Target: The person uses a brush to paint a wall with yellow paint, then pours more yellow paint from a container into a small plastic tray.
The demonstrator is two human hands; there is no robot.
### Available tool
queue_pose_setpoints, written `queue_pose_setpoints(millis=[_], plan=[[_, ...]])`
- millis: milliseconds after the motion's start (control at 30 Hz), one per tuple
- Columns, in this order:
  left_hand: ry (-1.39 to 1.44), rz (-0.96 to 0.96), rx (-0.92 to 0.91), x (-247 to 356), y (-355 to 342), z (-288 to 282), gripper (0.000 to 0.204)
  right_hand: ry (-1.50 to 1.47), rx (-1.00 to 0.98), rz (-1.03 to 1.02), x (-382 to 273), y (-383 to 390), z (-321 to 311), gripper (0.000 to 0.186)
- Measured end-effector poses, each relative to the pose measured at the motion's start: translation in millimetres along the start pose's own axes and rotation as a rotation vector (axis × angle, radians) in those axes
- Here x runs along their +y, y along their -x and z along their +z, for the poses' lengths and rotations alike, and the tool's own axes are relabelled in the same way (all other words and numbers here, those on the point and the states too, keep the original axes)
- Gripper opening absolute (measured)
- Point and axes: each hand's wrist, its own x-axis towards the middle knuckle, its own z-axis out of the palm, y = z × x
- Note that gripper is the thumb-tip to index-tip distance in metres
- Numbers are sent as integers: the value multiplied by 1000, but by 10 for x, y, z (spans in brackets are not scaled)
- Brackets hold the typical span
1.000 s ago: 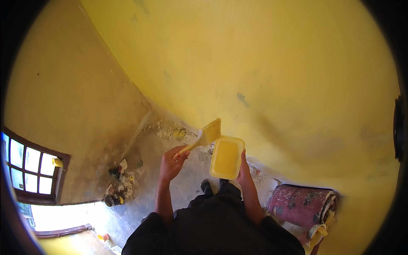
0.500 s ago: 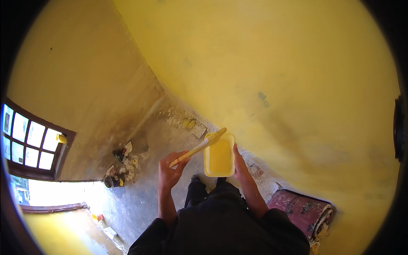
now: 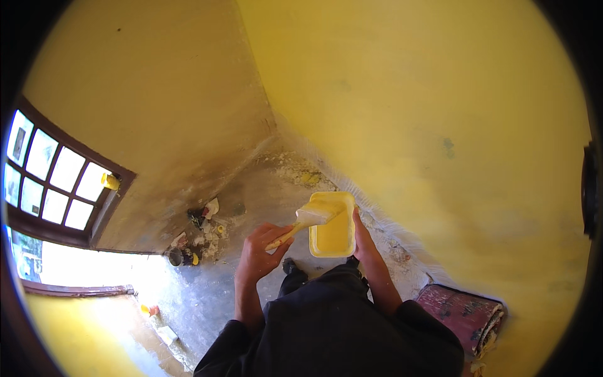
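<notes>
My left hand [image 3: 258, 251] is closed around the handle of a paintbrush [image 3: 310, 217], whose broad side now faces up. The brush's bristles lie over the far end of a shallow yellow paint tray [image 3: 333, 244], a rectangular tub with rounded corners. Yellow paint covers the inside of the tub. My right hand [image 3: 366, 240] grips the tub along its right side, thumb near the rim; the fingers beneath are hidden. Both hands are held out in front of my body, above the floor.
A yellow wall [image 3: 402, 81] rises ahead and right, meeting a browner wall [image 3: 169, 107] at a corner. A barred window [image 3: 56, 169] is at left. Debris and dark containers [image 3: 179, 256] lie on the floor [image 3: 213, 283]. A rolled maroon mat [image 3: 461, 317] rests by the wall at right.
The paintbrush has rolled from edge-on to flat, and its head sits lower over the tub. My view has turned, so the room appears shifted to the right.
</notes>
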Motion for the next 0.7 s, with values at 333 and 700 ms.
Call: queue_pose_setpoints(millis=[333, 700], plan=[[-16, -50, -77, -882, 624, -1039, 32, -5, -140, 107, 969, -366, 1275, 66], [9, -205, 151, -1681, 863, -1960, 34, 119, -328, 281, 1634, -1175, 2271, 67]])
